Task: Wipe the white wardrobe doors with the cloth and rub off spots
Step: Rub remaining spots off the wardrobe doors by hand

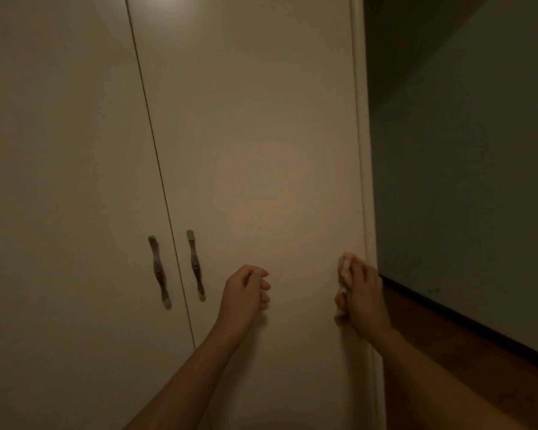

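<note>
Two white wardrobe doors fill the view: the right door point(261, 135) and the left door point(59, 150), split by a thin dark gap. My right hand point(362, 293) grips a small white cloth point(343, 274) and holds it against the right door near its right edge. My left hand point(246, 288) is at the middle of the right door, its fingers loosely curled and holding nothing. Whether it touches the door is unclear. No spots stand out in the dim light.
Each door has a curved metal handle, the left one point(159, 271) and the right one point(195, 265), beside the gap. A white trim strip point(362, 135) runs down the wardrobe's right edge. Beyond it are a grey wall point(463, 166), a dark baseboard and wooden floor point(466, 342).
</note>
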Available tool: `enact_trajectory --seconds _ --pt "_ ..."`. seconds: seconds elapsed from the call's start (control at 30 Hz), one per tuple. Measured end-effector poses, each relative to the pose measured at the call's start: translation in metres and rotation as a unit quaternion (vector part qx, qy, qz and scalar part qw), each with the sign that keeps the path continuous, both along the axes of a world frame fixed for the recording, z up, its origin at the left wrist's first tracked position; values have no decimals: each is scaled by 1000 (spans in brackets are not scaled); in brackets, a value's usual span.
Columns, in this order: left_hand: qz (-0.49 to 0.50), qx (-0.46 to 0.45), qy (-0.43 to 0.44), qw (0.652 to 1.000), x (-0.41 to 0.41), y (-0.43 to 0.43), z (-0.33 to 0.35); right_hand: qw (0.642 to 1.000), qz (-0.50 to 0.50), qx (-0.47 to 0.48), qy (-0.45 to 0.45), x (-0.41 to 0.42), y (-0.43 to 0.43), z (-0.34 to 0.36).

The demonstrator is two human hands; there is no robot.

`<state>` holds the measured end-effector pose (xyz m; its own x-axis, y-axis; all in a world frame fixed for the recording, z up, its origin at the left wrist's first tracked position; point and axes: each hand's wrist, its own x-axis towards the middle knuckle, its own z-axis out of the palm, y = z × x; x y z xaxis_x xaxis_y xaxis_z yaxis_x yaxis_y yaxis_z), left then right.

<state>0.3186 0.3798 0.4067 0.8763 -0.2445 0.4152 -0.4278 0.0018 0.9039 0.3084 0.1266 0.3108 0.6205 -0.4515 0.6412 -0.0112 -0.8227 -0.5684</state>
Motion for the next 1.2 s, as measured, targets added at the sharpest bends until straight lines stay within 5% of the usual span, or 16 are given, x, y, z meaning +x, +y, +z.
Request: enact_trajectory --seconds 0.2,0.43,0.67,1.0,1.2 --pt "-24 -2 -3 1000 -1 -15 3 990 -5 125 -67 -10 18 29" --pt "-4 -14 -43 999 8 1 39 988 -58 -22 -144 -6 57 140" --pt "31 -33 -80 996 11 45 83 980 -57 -44 -185 17 102 212" --pt "112 -65 -126 984 8 151 139 976 61 -66 -200 38 212 255" --pt "154 -88 -132 975 6 224 146 954 38 -241 -176 53 281 261"
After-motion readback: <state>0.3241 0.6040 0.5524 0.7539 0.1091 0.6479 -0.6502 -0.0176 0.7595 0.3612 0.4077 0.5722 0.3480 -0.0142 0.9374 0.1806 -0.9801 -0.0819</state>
